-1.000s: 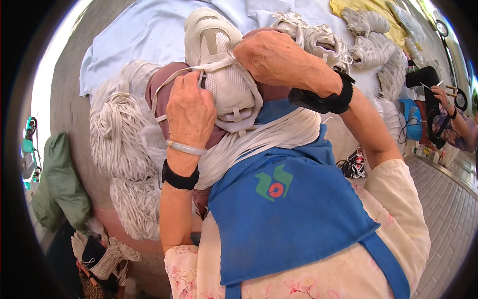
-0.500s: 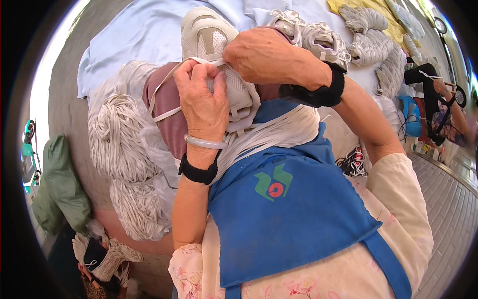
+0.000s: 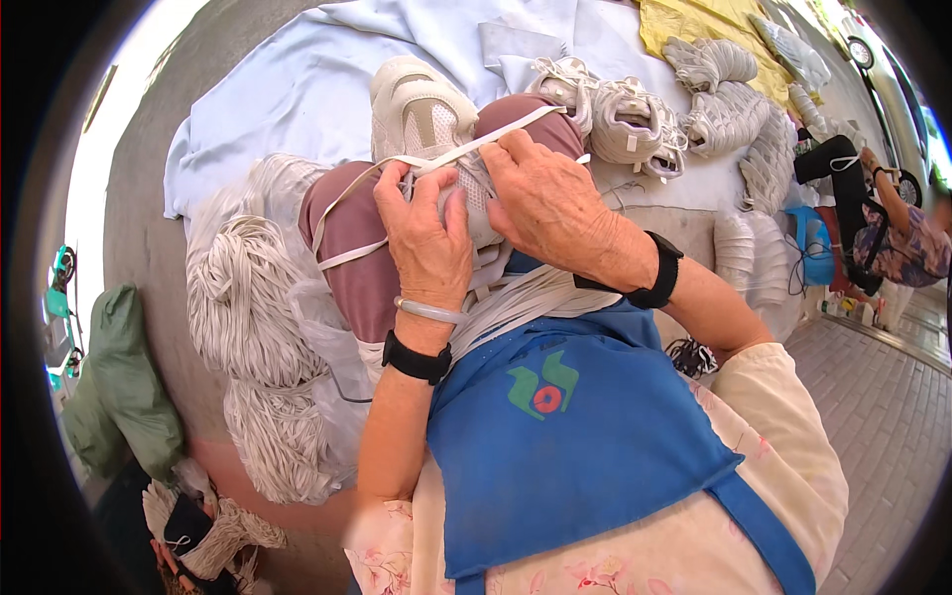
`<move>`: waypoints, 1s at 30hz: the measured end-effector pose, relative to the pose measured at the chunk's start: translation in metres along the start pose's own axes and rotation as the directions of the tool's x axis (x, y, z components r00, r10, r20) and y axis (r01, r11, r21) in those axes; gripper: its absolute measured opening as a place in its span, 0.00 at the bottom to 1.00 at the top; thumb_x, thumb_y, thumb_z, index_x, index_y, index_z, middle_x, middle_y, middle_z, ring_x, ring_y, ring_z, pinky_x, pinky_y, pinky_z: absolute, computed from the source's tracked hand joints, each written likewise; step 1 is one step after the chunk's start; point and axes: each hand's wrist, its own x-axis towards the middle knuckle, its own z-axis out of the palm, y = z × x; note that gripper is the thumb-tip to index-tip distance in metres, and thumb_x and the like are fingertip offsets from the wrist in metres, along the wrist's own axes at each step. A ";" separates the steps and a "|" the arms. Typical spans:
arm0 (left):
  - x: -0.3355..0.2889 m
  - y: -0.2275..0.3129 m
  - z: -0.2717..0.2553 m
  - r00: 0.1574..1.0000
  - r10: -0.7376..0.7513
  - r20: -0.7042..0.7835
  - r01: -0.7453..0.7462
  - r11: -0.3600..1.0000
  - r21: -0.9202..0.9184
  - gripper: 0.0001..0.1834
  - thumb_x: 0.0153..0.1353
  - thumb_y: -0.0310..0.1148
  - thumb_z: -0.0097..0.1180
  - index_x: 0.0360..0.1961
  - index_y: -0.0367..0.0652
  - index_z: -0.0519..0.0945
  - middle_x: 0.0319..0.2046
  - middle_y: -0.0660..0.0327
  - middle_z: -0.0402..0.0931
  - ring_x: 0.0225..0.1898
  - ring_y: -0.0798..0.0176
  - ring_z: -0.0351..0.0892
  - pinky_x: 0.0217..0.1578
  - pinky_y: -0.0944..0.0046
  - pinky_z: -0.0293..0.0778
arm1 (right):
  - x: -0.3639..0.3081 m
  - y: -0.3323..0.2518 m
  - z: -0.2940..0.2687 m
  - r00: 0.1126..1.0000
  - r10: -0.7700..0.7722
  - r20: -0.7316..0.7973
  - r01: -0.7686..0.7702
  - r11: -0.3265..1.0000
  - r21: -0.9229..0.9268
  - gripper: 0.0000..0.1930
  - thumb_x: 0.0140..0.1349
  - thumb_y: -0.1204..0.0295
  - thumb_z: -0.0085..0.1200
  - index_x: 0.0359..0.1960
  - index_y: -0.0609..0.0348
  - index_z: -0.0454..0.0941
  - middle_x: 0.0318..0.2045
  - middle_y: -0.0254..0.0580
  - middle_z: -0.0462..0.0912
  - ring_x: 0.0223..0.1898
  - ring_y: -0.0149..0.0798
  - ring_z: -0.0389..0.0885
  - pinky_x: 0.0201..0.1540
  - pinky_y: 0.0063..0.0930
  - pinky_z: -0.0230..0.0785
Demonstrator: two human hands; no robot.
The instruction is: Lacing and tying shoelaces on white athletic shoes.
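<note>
A pale beige-white sneaker [image 3: 424, 114] rests between my knees with its toe pointing away from me. A flat white shoelace [image 3: 458, 152] runs across its front, one end sticking out to the upper right, the other looping over my left knee. My left hand [image 3: 428, 233] is closed, with thumb and fingers pinching the lace at the left of the eyelets. On the right side, my right hand [image 3: 555, 206] is bent over the shoe, its fingertips gripping the lace. Across my lap, on a blue apron [image 3: 585, 446], lies a bundle of loose white laces [image 3: 526, 302].
Large hanks of white laces [image 3: 243, 297] in clear plastic lie at my left. Laced sneakers [image 3: 630, 124] stand on a pale blue cloth [image 3: 268, 109]. Rows of stacked pale shoes [image 3: 729, 119] lie at the right, near a blue bucket [image 3: 811, 243] and another person [image 3: 897, 238].
My right hand has come down and back toward me, drawing the lace end out to the upper right. My left hand keeps its pinch. The whole view has shifted slightly.
</note>
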 end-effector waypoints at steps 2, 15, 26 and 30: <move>0.000 0.000 0.001 1.000 0.014 0.004 -0.014 1.000 -0.005 0.12 0.55 0.22 0.58 0.42 0.38 0.78 0.52 0.45 0.65 0.55 0.43 0.67 0.55 0.51 0.65 | 0.003 0.000 0.010 0.999 0.036 0.017 -0.036 0.999 -0.006 0.15 0.48 0.74 0.58 0.37 0.70 0.73 0.35 0.52 0.74 0.33 0.46 0.81 0.32 0.34 0.75; 0.002 -0.004 0.024 0.980 0.118 -0.162 -0.108 0.992 0.069 0.09 0.58 0.21 0.56 0.41 0.36 0.76 0.53 0.41 0.65 0.53 0.39 0.68 0.54 0.49 0.66 | 0.017 0.017 0.025 0.997 -0.067 -0.027 0.072 0.954 0.290 0.09 0.50 0.78 0.52 0.33 0.71 0.72 0.33 0.59 0.74 0.37 0.56 0.78 0.34 0.42 0.76; 0.004 -0.003 0.017 0.997 0.080 -0.018 -0.081 0.995 -0.054 0.09 0.60 0.27 0.54 0.38 0.32 0.76 0.55 0.39 0.63 0.55 0.38 0.67 0.56 0.49 0.63 | 0.008 0.020 0.026 0.997 -0.069 0.040 0.061 0.981 0.186 0.12 0.51 0.73 0.54 0.33 0.71 0.75 0.31 0.54 0.73 0.33 0.50 0.79 0.29 0.41 0.75; 0.009 -0.006 0.014 1.000 0.017 -0.008 -0.017 1.000 0.020 0.12 0.61 0.32 0.53 0.38 0.32 0.75 0.55 0.37 0.62 0.57 0.37 0.64 0.57 0.49 0.60 | 0.023 0.010 0.032 0.991 -0.091 0.095 0.074 0.982 0.174 0.13 0.50 0.73 0.54 0.35 0.72 0.74 0.31 0.55 0.74 0.35 0.51 0.79 0.29 0.39 0.77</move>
